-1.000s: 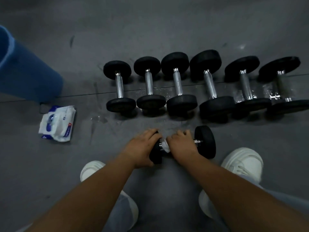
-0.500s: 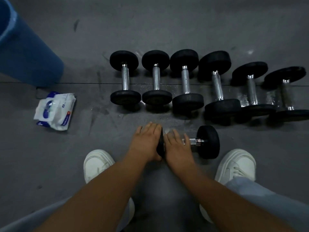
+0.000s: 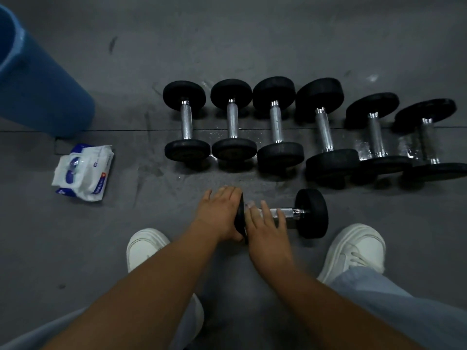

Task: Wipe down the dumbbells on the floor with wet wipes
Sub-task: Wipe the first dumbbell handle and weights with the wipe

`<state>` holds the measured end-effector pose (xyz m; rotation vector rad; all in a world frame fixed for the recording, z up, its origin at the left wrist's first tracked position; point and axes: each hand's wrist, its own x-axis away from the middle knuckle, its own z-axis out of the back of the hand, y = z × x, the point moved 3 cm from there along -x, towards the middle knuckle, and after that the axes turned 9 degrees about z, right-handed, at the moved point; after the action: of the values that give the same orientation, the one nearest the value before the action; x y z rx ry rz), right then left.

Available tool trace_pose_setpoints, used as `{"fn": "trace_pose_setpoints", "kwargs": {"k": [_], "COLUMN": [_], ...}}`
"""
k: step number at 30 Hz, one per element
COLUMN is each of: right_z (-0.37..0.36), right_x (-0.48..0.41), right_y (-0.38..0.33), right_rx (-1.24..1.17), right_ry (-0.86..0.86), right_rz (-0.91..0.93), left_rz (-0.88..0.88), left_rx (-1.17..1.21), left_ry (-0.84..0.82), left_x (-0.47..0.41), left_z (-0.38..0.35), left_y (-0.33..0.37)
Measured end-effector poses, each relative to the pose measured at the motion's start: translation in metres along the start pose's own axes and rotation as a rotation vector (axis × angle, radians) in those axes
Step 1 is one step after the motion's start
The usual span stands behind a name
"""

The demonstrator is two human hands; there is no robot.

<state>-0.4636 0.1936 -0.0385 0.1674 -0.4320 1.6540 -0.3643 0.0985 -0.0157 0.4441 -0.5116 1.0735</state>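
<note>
We looked down at a grey floor (image 3: pixel 252 46) with a dark seam running left to right across it. A tall blue bin (image 3: pixel 38 84) stood at the far left. A row of six dumbbells (image 3: pixel 275 120) lay side by side across the seam. Each had black round heads and a bright metal handle, and each long axis pointed away from us. They grew larger toward the right, where wet patches gleamed on the floor between them.

Nearer to us, between our two white shoes (image 3: pixel 353 248), lay the seventh dumbbell (image 3: pixel 312 213). It was turned the other way, with its long axis running left to right, parallel to the row.

A soft pack of wet wipes (image 3: pixel 83 170) lay on the floor just below the bin, well apart from the dumbbells. It was white and blue with a small red mark, and its print was too small for us to read.

Our left hand (image 3: pixel 219 213) rested flat on the near dumbbell's left head, its fingers straight and together. Our right hand (image 3: pixel 265 226) lay over the handle (image 3: pixel 283 212) beside that head, fingers spread and fairly straight rather than wrapped round it. A pale scrap, probably a wipe (image 3: pixel 250 205), showed at its fingertips.
</note>
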Motion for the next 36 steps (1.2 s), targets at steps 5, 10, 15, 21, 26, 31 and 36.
{"fn": "trace_pose_setpoints", "kwargs": {"k": [5,10,15,21,26,31,36], "right_z": [0.002,0.005,0.012,0.016,0.011,0.007,0.013], "right_x": [-0.01,-0.009,-0.009,-0.019,-0.001,-0.005,-0.006], "right_y": [-0.002,0.001,-0.001,0.008,-0.006,-0.001,-0.005], "right_rx": [-0.056,-0.037,-0.07,-0.042,-0.079,-0.033,-0.052], "right_ry": [-0.049,0.003,-0.095,-0.059,-0.049,-0.012,-0.083], "right_rz": [-0.049,-0.007,-0.024,0.028,-0.067,-0.023,-0.057], "left_rz": [0.008,0.003,-0.022,-0.037,-0.019,-0.012,0.006], "left_rx": [-0.014,-0.025,-0.037,0.002,0.027,-0.003,-0.018], "left_ry": [-0.029,-0.026,0.017,0.015,-0.004,-0.062,-0.058], "left_x": [0.001,-0.001,0.0,-0.004,0.004,-0.006,-0.002], "left_z": [-0.002,0.003,0.001,0.007,0.003,0.012,0.005], "left_y": [-0.001,0.0,-0.002,-0.003,0.0,0.001,0.002]}}
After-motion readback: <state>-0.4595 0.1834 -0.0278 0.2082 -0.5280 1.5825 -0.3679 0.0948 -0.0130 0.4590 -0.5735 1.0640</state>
